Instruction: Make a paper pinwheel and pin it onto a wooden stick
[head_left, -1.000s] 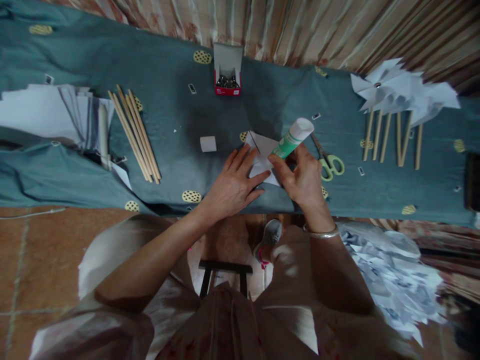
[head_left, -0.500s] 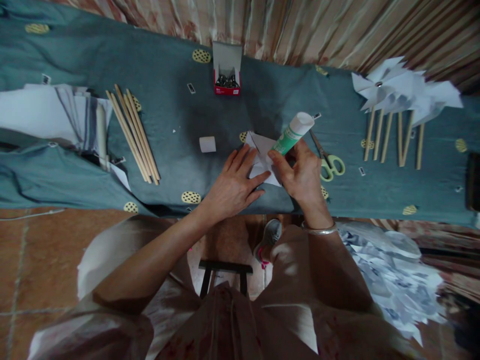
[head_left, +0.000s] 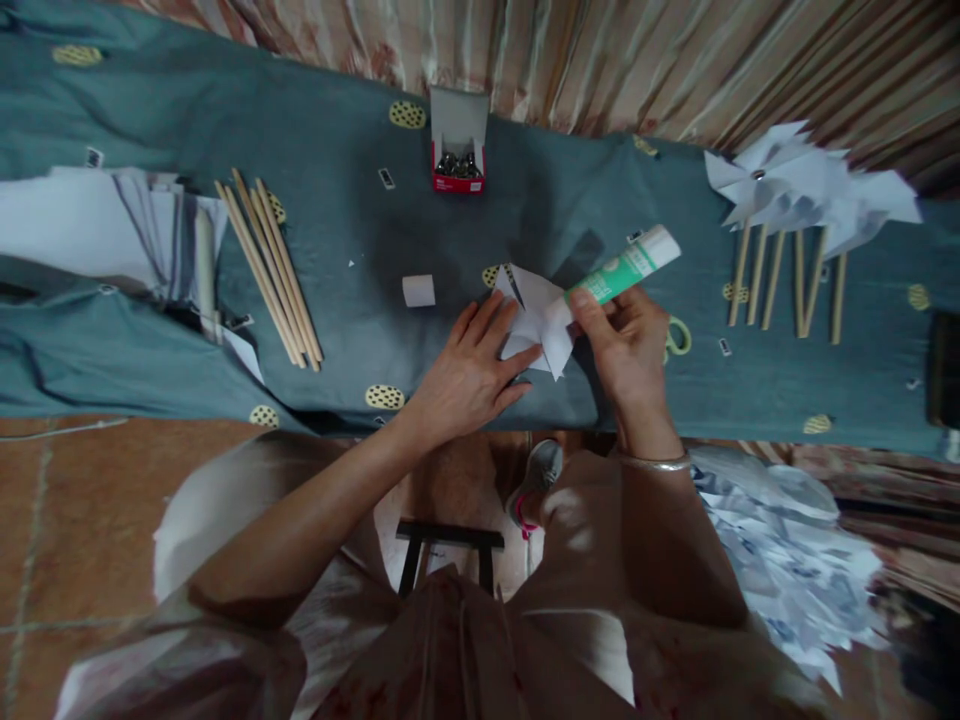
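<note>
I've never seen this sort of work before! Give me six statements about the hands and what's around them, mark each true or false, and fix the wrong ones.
1. The right hand holds a green-and-white tube. True.
2. That tube stands upright on its own. False: it is tilted, held in the right hand.
3. The left hand rests on white paper. True.
4. The red box is open, with small shiny pieces inside. True.
5. The red box is nearer the viewer than the white paper. False: it stands beyond it.
6. The left hand is clenched into a fist. False: it is spread out.
</note>
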